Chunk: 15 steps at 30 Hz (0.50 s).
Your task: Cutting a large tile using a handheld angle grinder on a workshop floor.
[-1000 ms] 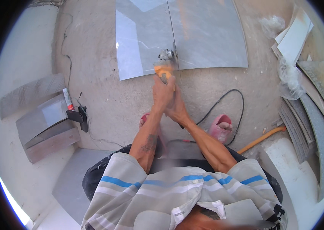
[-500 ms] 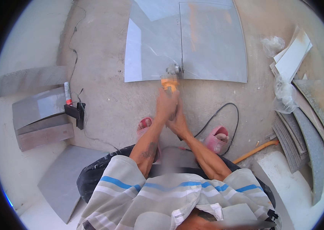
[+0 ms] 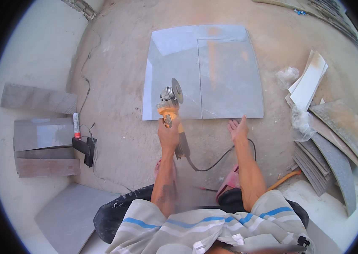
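Observation:
My left hand (image 3: 168, 134) is closed round the yellow and black body of an angle grinder (image 3: 170, 112). The grinder is held up, its round disc (image 3: 177, 90) above the near part of a large glossy grey tile (image 3: 172, 63). A dark straight line runs through that tile from its near edge and turns right close to its far edge. My right hand (image 3: 239, 128) is open at the tile's near edge, right of the line, fingers stretched toward it. Whether the fingertips touch the tile I cannot tell. The grinder's black cord (image 3: 212, 165) curves over the floor between my arms.
Grey tile pieces (image 3: 43, 133) lie to the left, with a white and red tube (image 3: 76, 124) beside a black object (image 3: 86, 149). On the right are stacked tile offcuts (image 3: 335, 169), clear plastic wrap (image 3: 302, 122) and an orange-yellow pipe (image 3: 284, 180). A thin cable (image 3: 86, 80) runs along the left wall.
The grinder has lifted away from the line in the tile and moved left, now in my left hand alone. My right hand has let go of it and moved right to the tile's edge.

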{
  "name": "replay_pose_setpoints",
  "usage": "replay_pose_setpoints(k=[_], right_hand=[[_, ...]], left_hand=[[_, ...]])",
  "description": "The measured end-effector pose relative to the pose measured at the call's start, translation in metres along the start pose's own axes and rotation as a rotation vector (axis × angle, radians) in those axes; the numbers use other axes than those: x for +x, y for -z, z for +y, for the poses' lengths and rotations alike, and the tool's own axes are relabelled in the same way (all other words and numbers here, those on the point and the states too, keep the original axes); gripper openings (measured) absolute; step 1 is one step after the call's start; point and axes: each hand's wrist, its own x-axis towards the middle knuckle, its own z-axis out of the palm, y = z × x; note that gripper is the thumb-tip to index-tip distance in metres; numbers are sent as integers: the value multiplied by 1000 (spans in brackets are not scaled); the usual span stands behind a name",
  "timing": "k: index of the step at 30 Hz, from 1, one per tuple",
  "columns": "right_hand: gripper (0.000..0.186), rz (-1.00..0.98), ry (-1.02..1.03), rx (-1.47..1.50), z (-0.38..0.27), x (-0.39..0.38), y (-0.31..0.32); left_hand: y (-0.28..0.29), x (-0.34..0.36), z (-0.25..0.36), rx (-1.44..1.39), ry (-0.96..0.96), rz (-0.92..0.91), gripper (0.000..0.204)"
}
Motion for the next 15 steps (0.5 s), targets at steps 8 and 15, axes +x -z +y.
replay_pose_setpoints(k=[8, 15], right_hand=[[73, 128, -207, -62, -29, 15, -36], [52, -215, 24, 151, -56, -36, -73]], left_hand=[[-3, 14, 13, -296, 54, 75, 47], [26, 24, 9, -421, 71, 44, 43]])
